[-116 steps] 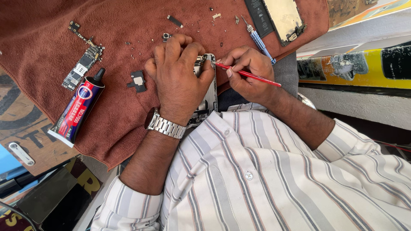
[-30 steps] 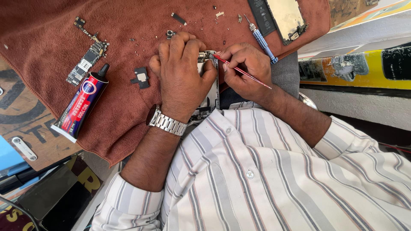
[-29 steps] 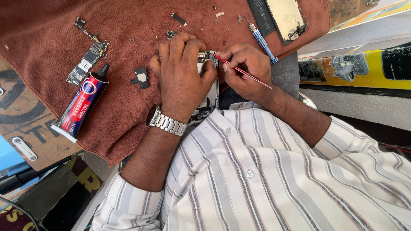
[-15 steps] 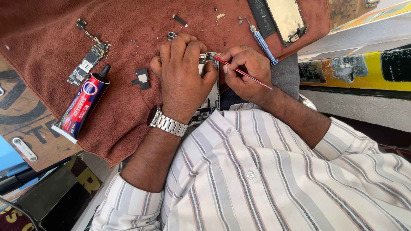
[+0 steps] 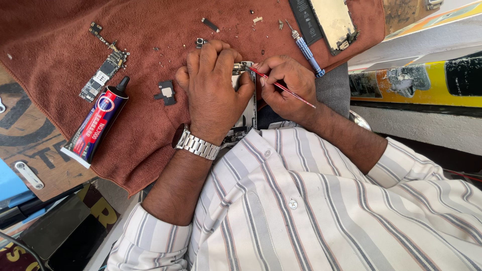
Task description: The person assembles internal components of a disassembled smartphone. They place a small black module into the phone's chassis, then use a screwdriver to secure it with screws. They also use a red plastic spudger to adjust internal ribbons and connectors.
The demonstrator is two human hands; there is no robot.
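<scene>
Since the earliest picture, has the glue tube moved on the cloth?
No. The glue tube lies in the same spot on the brown cloth, its nozzle pointing at the circuit board as before; only the camera shifted slightly.

On a brown cloth (image 5: 150, 45), the left hand (image 5: 213, 95) grips an opened phone frame (image 5: 246, 108) while the right hand (image 5: 286, 88) pinches a thin red tool (image 5: 283, 88), tip at the frame's far end. A glue tube (image 5: 95, 123) lies left, a blue screwdriver (image 5: 304, 50) far right.

Opened silver phone body (image 5: 247, 108) mostly hidden under the left hand (image 5: 213, 95), thin red tool's (image 5: 281, 87) tip too small to tell, gold-backed phone screen panel (image 5: 335, 22) cut off at top edge
</scene>
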